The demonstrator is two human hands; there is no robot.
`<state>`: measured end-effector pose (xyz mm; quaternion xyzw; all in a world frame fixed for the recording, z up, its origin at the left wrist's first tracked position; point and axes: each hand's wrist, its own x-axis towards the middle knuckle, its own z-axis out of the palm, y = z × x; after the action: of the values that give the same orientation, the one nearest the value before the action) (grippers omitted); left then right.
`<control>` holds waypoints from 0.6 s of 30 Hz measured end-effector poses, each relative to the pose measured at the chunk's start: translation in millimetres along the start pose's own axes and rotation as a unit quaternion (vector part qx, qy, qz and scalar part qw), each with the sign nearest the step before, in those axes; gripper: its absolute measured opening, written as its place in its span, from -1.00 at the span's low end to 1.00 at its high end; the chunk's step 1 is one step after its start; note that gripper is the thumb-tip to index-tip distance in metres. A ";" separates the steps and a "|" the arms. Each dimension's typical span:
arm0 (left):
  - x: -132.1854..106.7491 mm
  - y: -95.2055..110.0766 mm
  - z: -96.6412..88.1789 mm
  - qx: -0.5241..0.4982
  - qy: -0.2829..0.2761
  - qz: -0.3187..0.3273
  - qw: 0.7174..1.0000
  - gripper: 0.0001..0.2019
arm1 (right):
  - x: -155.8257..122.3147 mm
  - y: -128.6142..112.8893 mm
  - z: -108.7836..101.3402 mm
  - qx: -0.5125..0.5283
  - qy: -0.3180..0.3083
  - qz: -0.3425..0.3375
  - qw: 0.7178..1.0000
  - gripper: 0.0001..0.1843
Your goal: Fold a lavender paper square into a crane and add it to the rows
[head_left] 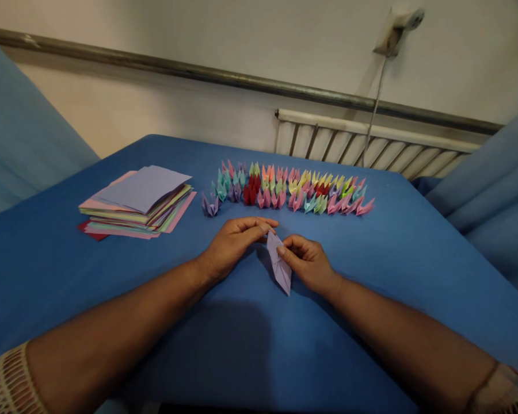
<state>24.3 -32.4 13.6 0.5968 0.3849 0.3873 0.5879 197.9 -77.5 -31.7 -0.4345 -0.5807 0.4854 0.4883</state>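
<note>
A lilac folded paper (278,265), a narrow diamond with crease lines, tilts between my two hands just above the blue table. My right hand (311,261) pinches its right edge, thumb on the near face and fingers behind. At its upper tip is my left hand (237,238), thumb and fingertips closed on the point. Beyond my hands stand rows of small folded paper cranes (278,198) in pink, red, yellow, green, teal and purple. A single purple paper crane (210,205) sits at the left end of the front row.
To the left lies a stack of coloured paper sheets (144,192), a lilac one on top. The blue-covered table (371,253) reaches a wall with a metal rail (190,70) and a white radiator (328,135). Blue curtains (21,132) hang at both sides.
</note>
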 end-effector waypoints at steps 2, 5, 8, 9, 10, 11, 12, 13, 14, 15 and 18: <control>-0.9 0.4 0.5 -0.010 -0.006 0.001 1.000 -0.85 | 0.1 -0.4 -0.2 0.002 0.001 -0.001 1.000 -0.73; -1.5 -0.1 1.6 -0.017 -0.002 0.006 1.000 -0.90 | 0.0 -0.4 -0.5 -0.005 -0.001 0.001 1.000 -0.73; -1.3 -0.9 2.7 -0.015 0.005 0.003 1.000 -0.91 | -0.2 -0.8 -0.3 -0.010 -0.002 0.003 1.000 -0.73; -1.2 -1.0 3.0 -0.014 0.008 0.002 1.000 -0.91 | -0.2 -1.2 -0.2 -0.008 -0.002 0.002 1.000 -0.74; -1.1 -1.0 3.1 -0.014 0.009 0.003 1.000 -0.91 | -0.3 -1.6 0.0 -0.005 -0.002 0.002 1.000 -0.75; -1.0 -1.0 3.1 -0.013 0.009 0.005 1.000 -0.92 | -0.4 -2.1 0.2 0.000 -0.003 0.000 1.000 -0.76; -0.9 -1.0 3.1 -0.013 0.009 0.008 1.000 -0.92 | -0.5 -2.4 0.3 0.005 -0.004 -0.001 1.000 -0.76; -0.8 -1.0 2.8 -0.012 0.007 0.011 1.000 -0.92 | -0.6 -2.7 0.4 0.008 -0.006 -0.002 1.000 -0.77; -0.6 -1.2 2.5 -0.011 0.005 0.013 1.000 -0.91 | -0.7 -2.8 0.3 0.010 -0.008 -0.003 1.000 -0.78; -0.5 -1.4 2.1 -0.009 0.004 0.014 1.000 -0.91 | -0.9 -2.7 0.3 0.011 -0.010 -0.003 1.000 -0.79; -0.1 -2.3 1.1 -0.002 0.004 0.016 1.000 -0.89 | -1.3 -1.9 0.2 0.004 -0.010 -0.002 1.000 -0.78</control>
<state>25.3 -32.9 11.3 0.6000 0.3769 0.3997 0.5816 197.8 -79.1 -30.0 -0.4265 -0.5846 0.4910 0.4850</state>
